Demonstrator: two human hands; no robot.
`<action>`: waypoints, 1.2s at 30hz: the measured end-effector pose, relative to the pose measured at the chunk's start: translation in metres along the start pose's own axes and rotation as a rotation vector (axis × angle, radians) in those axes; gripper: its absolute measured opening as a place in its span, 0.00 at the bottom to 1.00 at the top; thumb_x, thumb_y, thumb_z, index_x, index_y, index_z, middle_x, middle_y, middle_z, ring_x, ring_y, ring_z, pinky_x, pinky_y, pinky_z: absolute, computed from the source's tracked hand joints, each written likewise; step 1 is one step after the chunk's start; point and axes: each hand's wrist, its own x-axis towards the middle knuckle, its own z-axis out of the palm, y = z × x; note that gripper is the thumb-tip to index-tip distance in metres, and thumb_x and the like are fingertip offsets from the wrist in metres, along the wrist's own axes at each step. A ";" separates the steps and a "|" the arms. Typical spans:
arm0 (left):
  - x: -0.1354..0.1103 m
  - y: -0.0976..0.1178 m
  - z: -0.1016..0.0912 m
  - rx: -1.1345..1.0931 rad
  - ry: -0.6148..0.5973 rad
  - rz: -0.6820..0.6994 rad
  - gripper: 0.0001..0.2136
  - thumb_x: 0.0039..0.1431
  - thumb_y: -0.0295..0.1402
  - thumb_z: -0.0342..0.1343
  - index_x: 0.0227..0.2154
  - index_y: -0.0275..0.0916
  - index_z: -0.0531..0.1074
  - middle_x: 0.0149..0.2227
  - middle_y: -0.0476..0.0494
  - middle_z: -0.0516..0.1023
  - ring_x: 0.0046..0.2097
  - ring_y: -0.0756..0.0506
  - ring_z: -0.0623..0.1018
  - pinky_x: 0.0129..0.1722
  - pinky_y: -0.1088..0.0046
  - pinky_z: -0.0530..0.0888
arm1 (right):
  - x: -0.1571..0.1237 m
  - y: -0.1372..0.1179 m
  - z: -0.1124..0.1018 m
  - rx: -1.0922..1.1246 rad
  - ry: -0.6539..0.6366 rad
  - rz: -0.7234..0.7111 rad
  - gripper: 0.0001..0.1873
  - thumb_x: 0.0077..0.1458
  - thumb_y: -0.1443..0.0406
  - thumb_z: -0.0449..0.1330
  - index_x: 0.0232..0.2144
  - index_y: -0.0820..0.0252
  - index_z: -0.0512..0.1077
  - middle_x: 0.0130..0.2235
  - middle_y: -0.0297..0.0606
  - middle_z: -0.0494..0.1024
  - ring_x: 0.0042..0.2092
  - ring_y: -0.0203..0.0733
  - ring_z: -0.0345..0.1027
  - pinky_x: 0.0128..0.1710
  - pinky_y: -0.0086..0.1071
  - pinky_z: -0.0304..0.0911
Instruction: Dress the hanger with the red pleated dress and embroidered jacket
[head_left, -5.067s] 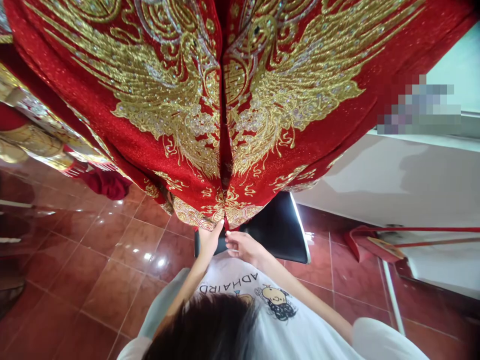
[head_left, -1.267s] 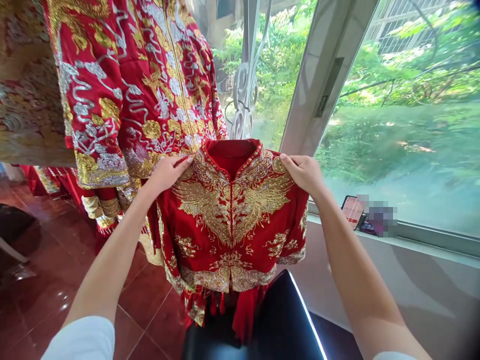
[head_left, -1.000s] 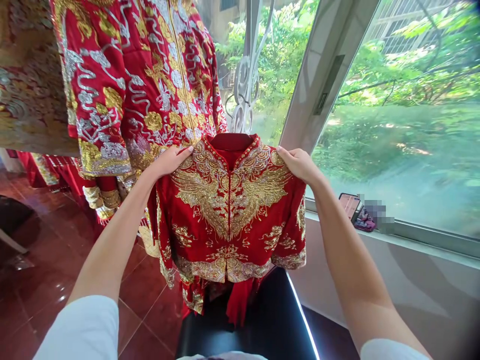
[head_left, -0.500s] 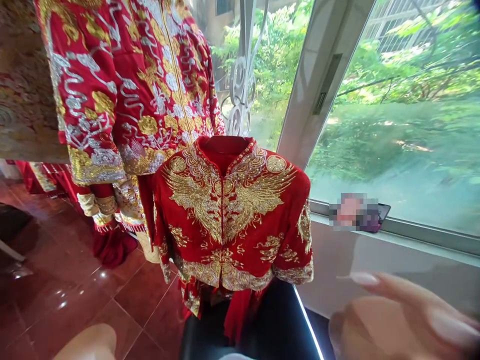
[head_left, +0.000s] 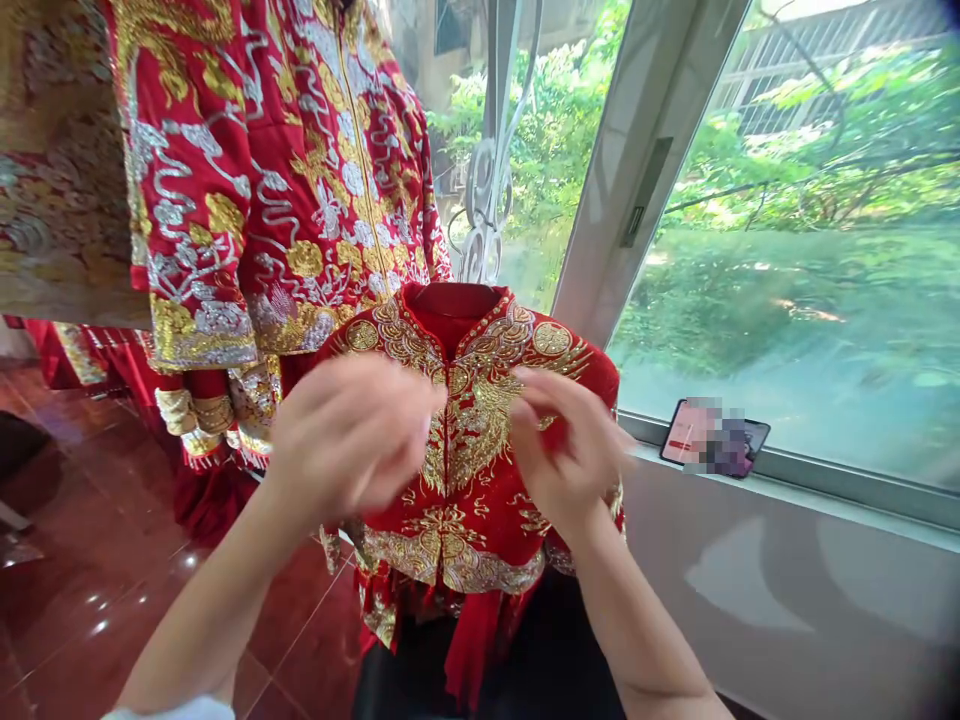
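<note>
A short red jacket (head_left: 491, 515) with gold embroidery and a stand-up collar hangs upright in the middle, its front edges meeting along the centre line. My left hand (head_left: 352, 430) is in front of its chest on the left side, blurred, with the fingers bent; whether they hold anything is not clear. On the other side of the front opening, my right hand (head_left: 570, 450) is raised with thumb and forefinger apart and nothing visible between them. Whether either hand touches the cloth cannot be made out. Both hands cover parts of the embroidery.
A larger red robe (head_left: 277, 200) with silver and gold embroidery hangs behind on the left. To the right are a window frame (head_left: 637, 200) and a sill with a phone (head_left: 686, 435) on it, partly pixelated. Red strips and a black surface (head_left: 559, 650) lie below the jacket.
Both hands have come up from the lower edges of the view to the front of the jacket, one on each side of its opening. The view has shifted slightly.
</note>
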 end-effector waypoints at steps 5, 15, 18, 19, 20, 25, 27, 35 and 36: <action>0.077 -0.068 0.087 0.273 -0.416 0.264 0.19 0.59 0.30 0.53 0.53 0.38 0.69 0.55 0.38 0.72 0.61 0.40 0.66 0.65 0.51 0.52 | 0.004 0.062 0.101 -0.107 -0.315 0.249 0.13 0.59 0.68 0.54 0.45 0.61 0.73 0.34 0.40 0.79 0.33 0.40 0.72 0.33 0.32 0.65; 0.088 -0.082 0.080 0.195 -0.387 0.282 0.14 0.64 0.28 0.45 0.34 0.42 0.77 0.33 0.46 0.78 0.42 0.45 0.72 0.52 0.60 0.61 | -0.045 0.066 0.081 -0.420 -0.445 -0.299 0.16 0.65 0.72 0.44 0.28 0.61 0.67 0.29 0.40 0.73 0.31 0.39 0.64 0.28 0.29 0.54; 0.087 -0.084 0.071 0.105 -0.333 0.254 0.14 0.65 0.32 0.46 0.34 0.41 0.77 0.33 0.47 0.79 0.41 0.45 0.73 0.50 0.60 0.63 | -0.103 0.058 0.068 -0.410 -0.670 -0.451 0.13 0.62 0.74 0.46 0.29 0.60 0.66 0.26 0.38 0.71 0.29 0.38 0.63 0.26 0.31 0.51; 0.087 -0.084 0.067 0.091 -0.314 0.245 0.14 0.65 0.33 0.46 0.34 0.40 0.77 0.33 0.46 0.79 0.40 0.45 0.73 0.49 0.60 0.64 | -0.130 0.054 0.064 -0.392 -0.772 -0.481 0.12 0.61 0.75 0.47 0.30 0.61 0.66 0.27 0.38 0.71 0.29 0.38 0.64 0.25 0.31 0.51; 0.086 -0.086 0.064 0.084 -0.294 0.236 0.14 0.65 0.34 0.46 0.33 0.40 0.77 0.33 0.45 0.79 0.40 0.45 0.73 0.48 0.60 0.65 | -0.159 0.049 0.059 -0.375 -0.868 -0.497 0.11 0.60 0.75 0.48 0.31 0.62 0.67 0.27 0.39 0.72 0.29 0.39 0.64 0.24 0.31 0.52; 0.086 -0.117 0.035 0.089 -0.095 0.125 0.13 0.66 0.36 0.45 0.34 0.39 0.74 0.34 0.44 0.77 0.39 0.46 0.72 0.46 0.63 0.68 | -0.302 0.035 0.031 -0.288 -1.047 -0.426 0.09 0.58 0.75 0.51 0.28 0.61 0.66 0.26 0.38 0.73 0.28 0.41 0.68 0.23 0.31 0.57; 0.084 -0.133 0.020 0.094 -0.037 0.030 0.13 0.67 0.35 0.43 0.35 0.37 0.72 0.37 0.43 0.77 0.41 0.48 0.71 0.49 0.64 0.68 | -0.323 0.040 0.014 -0.305 -0.961 -0.375 0.11 0.56 0.76 0.51 0.24 0.61 0.65 0.23 0.37 0.72 0.25 0.40 0.68 0.22 0.32 0.59; 0.023 -0.087 0.070 0.255 0.088 -0.347 0.38 0.49 0.47 0.63 0.60 0.37 0.58 0.64 0.29 0.57 0.65 0.29 0.58 0.61 0.44 0.59 | -0.115 0.085 -0.014 -0.506 -0.127 -0.014 0.34 0.51 0.57 0.64 0.58 0.56 0.60 0.55 0.53 0.70 0.56 0.58 0.65 0.54 0.54 0.60; 0.016 -0.081 0.081 0.278 0.103 -0.400 0.43 0.47 0.45 0.65 0.63 0.36 0.53 0.66 0.26 0.54 0.66 0.26 0.56 0.60 0.41 0.58 | -0.085 0.096 -0.010 -0.556 -0.077 0.117 0.42 0.48 0.54 0.66 0.62 0.59 0.56 0.61 0.58 0.62 0.61 0.64 0.56 0.57 0.60 0.54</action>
